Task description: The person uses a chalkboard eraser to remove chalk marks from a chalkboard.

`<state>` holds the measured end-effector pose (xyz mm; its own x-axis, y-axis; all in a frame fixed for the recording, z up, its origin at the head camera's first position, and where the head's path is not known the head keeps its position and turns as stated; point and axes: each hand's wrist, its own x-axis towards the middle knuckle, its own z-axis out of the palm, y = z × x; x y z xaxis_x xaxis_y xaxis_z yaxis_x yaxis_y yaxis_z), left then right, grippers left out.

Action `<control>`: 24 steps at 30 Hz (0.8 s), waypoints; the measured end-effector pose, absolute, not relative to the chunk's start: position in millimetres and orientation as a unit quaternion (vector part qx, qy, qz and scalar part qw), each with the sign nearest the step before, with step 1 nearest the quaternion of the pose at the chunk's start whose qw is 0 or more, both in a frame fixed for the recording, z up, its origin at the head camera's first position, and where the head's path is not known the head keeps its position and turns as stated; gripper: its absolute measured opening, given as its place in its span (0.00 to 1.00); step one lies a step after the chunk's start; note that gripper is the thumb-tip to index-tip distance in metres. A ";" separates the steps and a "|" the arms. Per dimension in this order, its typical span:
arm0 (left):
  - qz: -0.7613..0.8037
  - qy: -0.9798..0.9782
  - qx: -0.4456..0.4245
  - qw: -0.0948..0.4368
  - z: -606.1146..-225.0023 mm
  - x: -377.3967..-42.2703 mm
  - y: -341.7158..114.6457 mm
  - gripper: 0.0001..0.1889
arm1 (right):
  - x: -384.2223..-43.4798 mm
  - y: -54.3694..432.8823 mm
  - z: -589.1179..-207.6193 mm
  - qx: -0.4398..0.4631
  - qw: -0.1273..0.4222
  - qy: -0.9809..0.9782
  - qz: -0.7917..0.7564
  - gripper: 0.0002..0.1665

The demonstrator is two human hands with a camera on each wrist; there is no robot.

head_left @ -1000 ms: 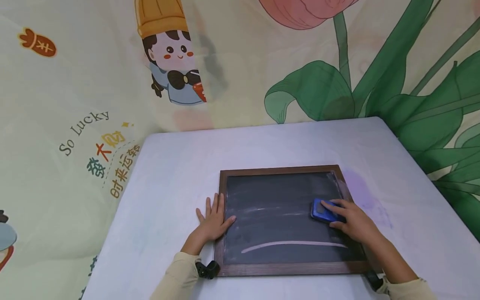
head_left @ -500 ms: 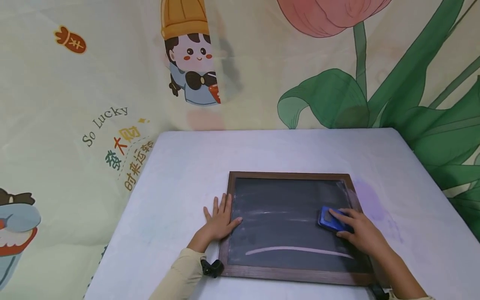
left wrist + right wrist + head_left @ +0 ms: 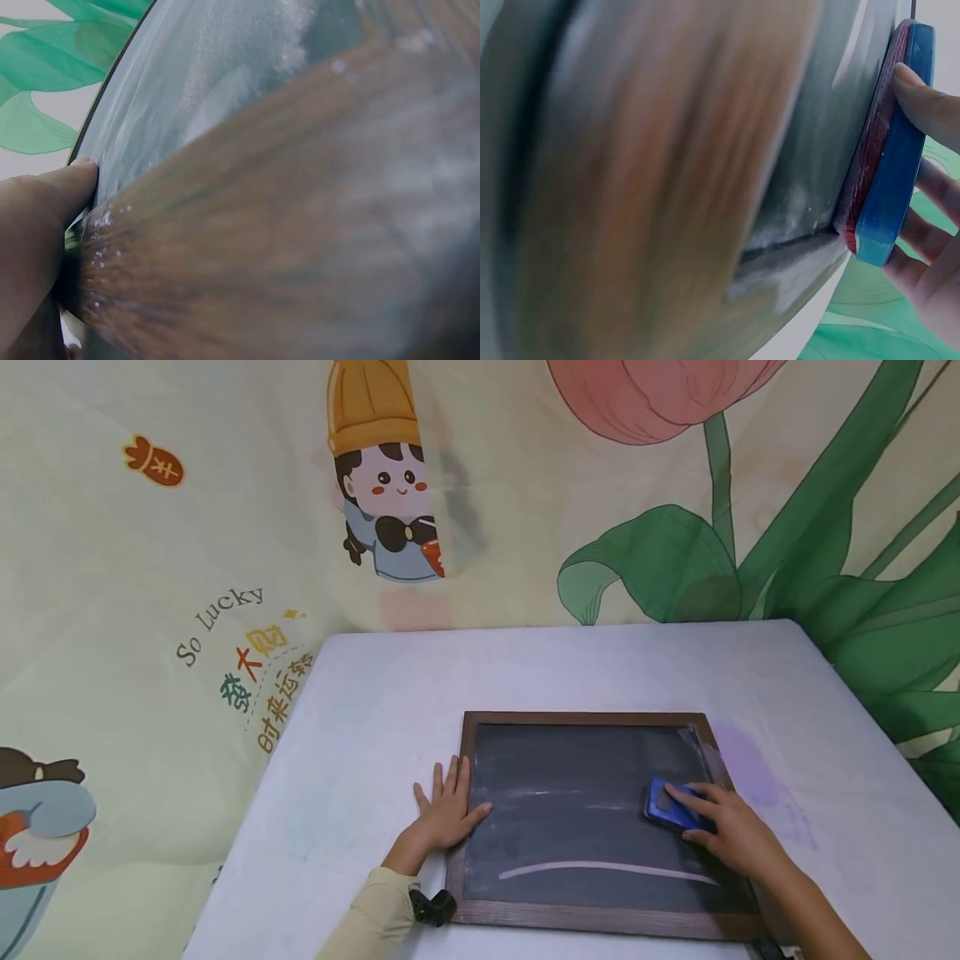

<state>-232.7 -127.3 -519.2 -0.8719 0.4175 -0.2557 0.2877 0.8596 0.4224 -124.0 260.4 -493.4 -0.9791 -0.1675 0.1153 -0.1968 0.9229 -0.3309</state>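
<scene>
A small blackboard (image 3: 570, 768) with a brown wooden frame lies on the white table, one pale chalk stroke curving across its lower part. Fainter smears show near its middle. My left hand (image 3: 447, 817) rests on the frame's left side, fingers spread and straight, thumb (image 3: 73, 184) reaching over onto the inner edge. With the right hand (image 3: 738, 831) I grip a blue blackboard eraser (image 3: 667, 804) on the right part of the slate. In the right wrist view, thumb and fingers hold the eraser's sides, and its reddish felt (image 3: 874, 142) faces the board.
The white tabletop (image 3: 390, 693) extends around the board, with a purple stain (image 3: 750, 768) to its right. Behind the table hangs a printed backdrop (image 3: 502, 510) with cartoon figures and large green leaves. A black wrist camera (image 3: 432, 907) sits at the frame's lower left corner.
The head view has shifted, so the board and both hands appear lower and farther right. Against the board, the hands and the eraser hold about the same places.
</scene>
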 end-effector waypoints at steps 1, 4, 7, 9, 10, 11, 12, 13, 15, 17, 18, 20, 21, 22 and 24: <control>0.187 0.949 0.187 0.172 -519.6 -232.9 -127.1 0.44 | -123.1 261.4 -494.5 0.097 0.047 -0.979 0.174 0.40; 0.185 0.949 0.189 0.173 -521.1 -233.2 -126.5 0.44 | -118.5 264.8 -498.1 0.113 0.062 -0.975 0.179 0.41; 0.182 0.951 0.187 0.169 -522.6 -232.9 -126.9 0.44 | -113.2 267.0 -501.5 0.139 0.078 -0.971 0.179 0.43; 0.184 0.951 0.184 0.166 -523.0 -232.6 -127.7 0.44 | -108.3 267.4 -503.7 0.152 0.085 -0.969 0.177 0.44; 0.185 0.951 0.183 0.165 -523.0 -233.3 -127.7 0.44 | -105.3 267.5 -504.9 0.156 0.090 -0.968 0.174 0.45; 0.186 0.951 0.183 0.164 -522.8 -233.8 -127.8 0.44 | -101.9 267.5 -506.2 0.159 0.099 -0.968 0.168 0.45; 0.187 0.951 0.183 0.164 -522.5 -234.1 -127.9 0.44 | -98.4 267.4 -507.8 0.164 0.110 -0.966 0.164 0.46; 0.188 0.951 0.183 0.162 -522.4 -234.2 -128.0 0.44 | -94.7 267.3 -509.3 0.166 0.117 -0.966 0.163 0.46; 0.192 0.951 0.185 0.159 -522.7 -234.3 -128.3 0.44 | -86.9 267.7 -513.5 0.167 0.126 -0.964 0.161 0.46; 0.194 0.950 0.185 0.159 -523.3 -233.5 -128.4 0.44 | -80.0 269.4 -518.4 0.169 0.130 -0.964 0.160 0.46; 0.195 0.950 0.185 0.158 -523.9 -233.0 -128.5 0.44 | -77.1 270.7 -520.7 0.169 0.121 -0.964 0.165 0.45; 0.198 0.949 0.186 0.157 -525.4 -231.9 -128.6 0.44 | -71.6 274.7 -525.8 0.178 0.102 -0.962 0.178 0.44; 0.200 0.949 0.186 0.156 -526.4 -231.5 -128.5 0.45 | -69.9 276.8 -528.0 0.187 0.098 -0.960 0.182 0.43; 0.199 0.949 0.185 0.157 -527.0 -231.0 -128.8 0.45 | -68.0 278.2 -530.3 0.197 0.098 -0.958 0.186 0.43; 0.202 0.949 0.185 0.155 -528.1 -230.3 -129.3 0.45 | -65.5 279.8 -534.4 0.221 0.116 -0.949 0.191 0.41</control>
